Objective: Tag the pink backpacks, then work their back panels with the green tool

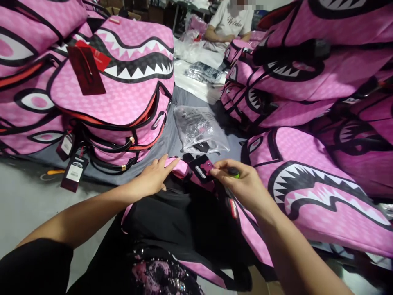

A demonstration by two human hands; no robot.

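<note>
A black and pink bag [184, 229] rests on my lap, its black panel facing up. My left hand [155, 174] lies flat on its pink far edge with the fingers stretched out. My right hand [241, 182] is closed, pinching a black tag [201, 169] with a pink figure and pale lettering between thumb and fingers. Tucked in the same hand is a tool with a black and green handle [233, 172]; its working end is hidden. Just beyond the tag, a clear plastic pouch [199, 129] with dark items inside lies on the grey cloth.
Pink shark-mouth bags [123, 82] are stacked at left, with a dark red tag [86, 69] and barcode labels [74, 172] hanging from them. More pink bags [319, 180] pile up at right. Across the table sits a person in a white shirt [235, 18], near plastic-wrapped items [204, 71].
</note>
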